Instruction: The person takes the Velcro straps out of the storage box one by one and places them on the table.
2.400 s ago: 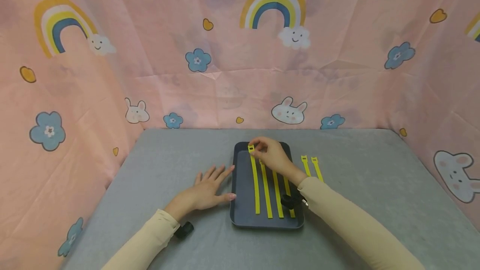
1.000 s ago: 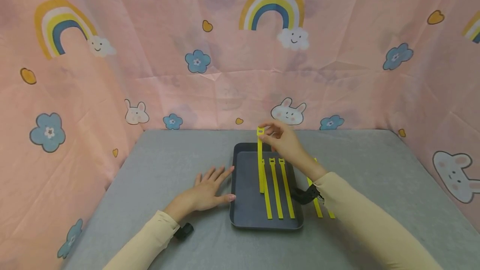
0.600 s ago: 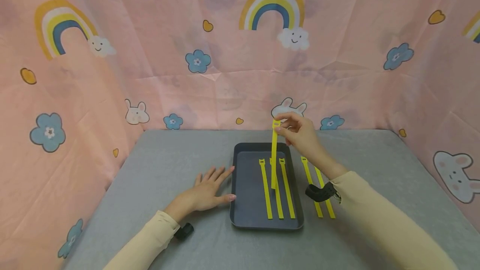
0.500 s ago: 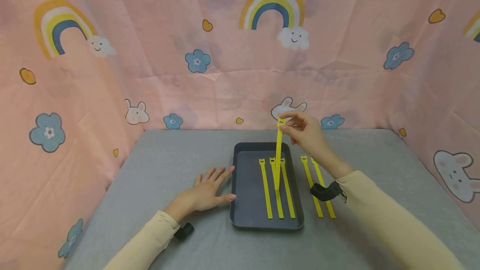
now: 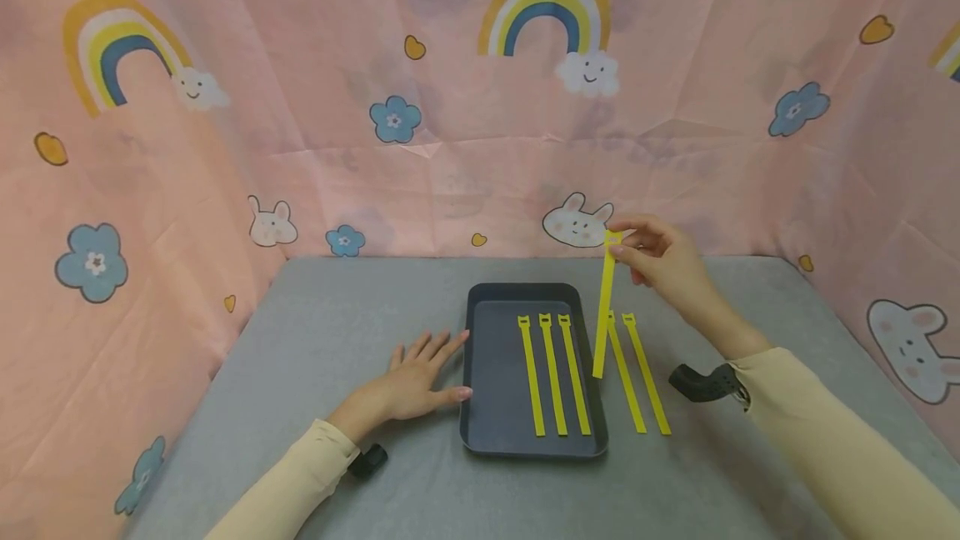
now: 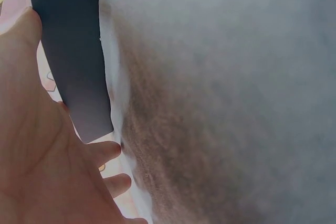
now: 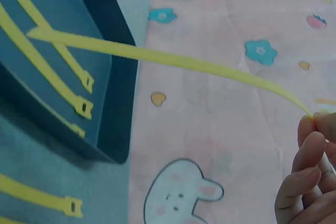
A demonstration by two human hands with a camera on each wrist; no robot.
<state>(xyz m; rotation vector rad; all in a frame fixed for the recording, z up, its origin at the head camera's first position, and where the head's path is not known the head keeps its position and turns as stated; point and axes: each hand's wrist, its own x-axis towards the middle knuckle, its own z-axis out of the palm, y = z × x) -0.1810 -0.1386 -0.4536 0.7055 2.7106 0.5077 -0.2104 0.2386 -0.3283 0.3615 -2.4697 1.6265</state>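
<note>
My right hand [image 5: 667,261] pinches a yellow hook-and-loop cable tie [image 5: 604,307] by its slotted head, between thumb and forefinger. The tie hangs down above the right rim of the dark grey tray [image 5: 491,432], and in the right wrist view the strap [image 7: 184,65] bows out from the fingertips. Three more yellow ties [image 5: 553,373] lie side by side in the tray's right half. Spread out on the table, my left hand [image 5: 408,386] has thumb and forefinger touching the tray's left edge. In the left wrist view the tray's wall [image 6: 73,61] stands beside that thumb.
Two other yellow ties [image 5: 647,373] lie on the grey table [image 5: 360,298] just right of the tray, heads toward the back. A pink printed cloth [image 5: 450,182] hangs behind the table and at both sides. Black wrist cameras sit below both sleeves.
The right hand has lifted the leftmost tie out of the tray and carried it rightward, over the other ties, to the tray's right edge. The left hand has stayed in place.
</note>
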